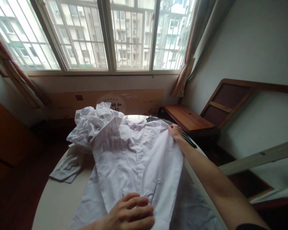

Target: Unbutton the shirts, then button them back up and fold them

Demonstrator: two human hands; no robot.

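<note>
A white button-up shirt (136,156) lies spread on a round white table (54,198), its collar toward the window and its button line running down the middle. My right hand (175,131) is at the shirt's far right shoulder, fingers closed on the cloth. Near the front, my left hand (132,212) lies across the lower shirt with fingers stretched out, palm down. A crumpled heap of white clothes (88,123) sits at the far left of the table, touching the shirt.
Striped dark cloth (189,140) lies along the table's far right edge. Beyond it stands a wooden bench (187,116) against the wall. A large flat cardboard box (146,99) leans below the barred window (132,41). A light wooden beam (261,155) is at the right.
</note>
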